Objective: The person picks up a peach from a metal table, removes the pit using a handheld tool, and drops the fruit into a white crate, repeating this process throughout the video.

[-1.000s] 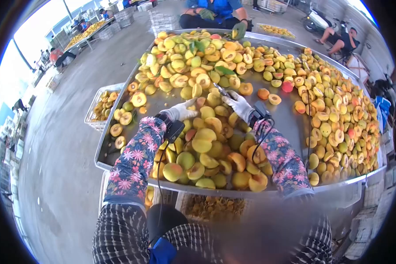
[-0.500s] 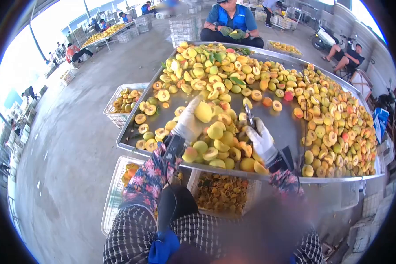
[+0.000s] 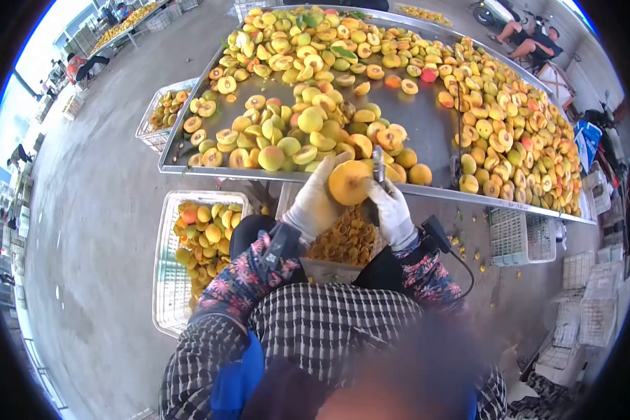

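My left hand (image 3: 313, 208), in a pale glove, is closed around a yellow peach (image 3: 348, 183) just over the near edge of the metal table. My right hand (image 3: 394, 215), also gloved, grips a small metal hand tool (image 3: 379, 165) whose shiny head points up and away from me. Its fingers meet the right side of the peach, hiding the tool's lower end. A heap of whole and halved peaches (image 3: 273, 129) lies on the metal table (image 3: 416, 105) just beyond my hands.
Under the table edge below my hands stands a crate of brownish peach scraps (image 3: 343, 245). A white crate of peaches (image 3: 162, 280) is at my left, another crate (image 3: 147, 129) beyond it. More halves (image 3: 525, 147) cover the table's right side. A person (image 3: 532, 45) sits at the far right.
My left hand has drawn a peach back from the heap toward me. My right hand has brought the tool in beside it. The view has tilted down.
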Demonstrator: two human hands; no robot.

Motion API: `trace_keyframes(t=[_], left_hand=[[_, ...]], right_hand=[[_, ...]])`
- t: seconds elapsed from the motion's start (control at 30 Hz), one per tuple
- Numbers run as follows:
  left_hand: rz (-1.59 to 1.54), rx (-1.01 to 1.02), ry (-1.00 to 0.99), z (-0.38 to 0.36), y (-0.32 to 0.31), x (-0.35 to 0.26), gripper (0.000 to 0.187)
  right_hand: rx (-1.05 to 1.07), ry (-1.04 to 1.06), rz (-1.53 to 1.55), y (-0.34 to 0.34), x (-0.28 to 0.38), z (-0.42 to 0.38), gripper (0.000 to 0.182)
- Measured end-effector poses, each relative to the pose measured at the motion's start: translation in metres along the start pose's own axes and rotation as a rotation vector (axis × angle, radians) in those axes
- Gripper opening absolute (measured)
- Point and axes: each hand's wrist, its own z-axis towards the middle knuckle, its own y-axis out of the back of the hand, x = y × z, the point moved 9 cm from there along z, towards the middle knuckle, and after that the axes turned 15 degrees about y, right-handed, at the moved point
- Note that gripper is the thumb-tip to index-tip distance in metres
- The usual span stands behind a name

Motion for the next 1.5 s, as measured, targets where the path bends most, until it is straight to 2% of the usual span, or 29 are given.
trace_keyframes(t=[0.07,0.17,0.2,0.33,0.47,0.57,0.67,0.8,0.87,1.07,1.17,1.2,1.3,1.5], left_hand=[[-0.095,-0.089,-0.067,0.001,0.013,0.011,0.050],[-0.245,-0.212,0.005,0.004,0.041,0.030,0.047],[-0.256,-0.248,0.009,0.002,0.045,0.031,0.046],[-0.167,-0.340,-0.066,-0.001,0.053,0.026,0.046],[-0.014,-0.343,-0.176,-0.001,0.049,0.022,0.045],[0.017,-0.374,-0.251,-0.002,0.053,0.022,0.043],[0.020,-0.457,-0.273,-0.015,0.042,0.020,0.039],[0.116,-0.553,-0.261,-0.021,0.044,0.020,0.033],[0.170,-0.531,-0.215,-0.017,0.049,0.023,0.030],[0.323,-0.550,-0.222,-0.013,0.049,0.018,0.025],[0.498,-0.520,-0.142,-0.006,0.047,0.017,0.024],[0.573,-0.503,-0.097,-0.003,0.047,0.018,0.025],[0.663,-0.459,-0.014,0.003,0.049,0.023,0.024],[0.462,-0.477,-0.129,0.000,0.044,0.020,0.029]], right_hand=[[0.055,0.131,-0.040,-0.006,-0.002,-0.007,0.032],[0.092,0.287,-0.198,0.003,0.004,-0.014,0.030],[0.102,0.401,-0.368,0.007,0.014,-0.019,0.027],[0.255,0.507,-0.833,-0.013,0.044,-0.048,0.019],[0.297,0.558,-1.175,-0.028,0.046,-0.054,0.022],[0.387,0.438,-1.323,-0.022,0.020,-0.053,0.024],[0.407,0.427,-1.269,-0.022,0.012,-0.054,0.026],[0.536,0.300,-1.268,-0.023,0.005,-0.057,0.028],[0.578,0.298,-1.260,-0.019,-0.001,-0.059,0.029],[0.468,0.306,-0.687,-0.014,-0.020,-0.064,0.033],[0.571,0.274,-0.930,-0.012,-0.017,-0.062,0.033],[0.618,0.183,-0.975,-0.011,-0.021,-0.061,0.031],[0.550,0.350,-0.689,-0.008,-0.025,-0.064,0.030],[0.288,-0.279,0.147,-0.007,-0.074,-0.085,0.029]])
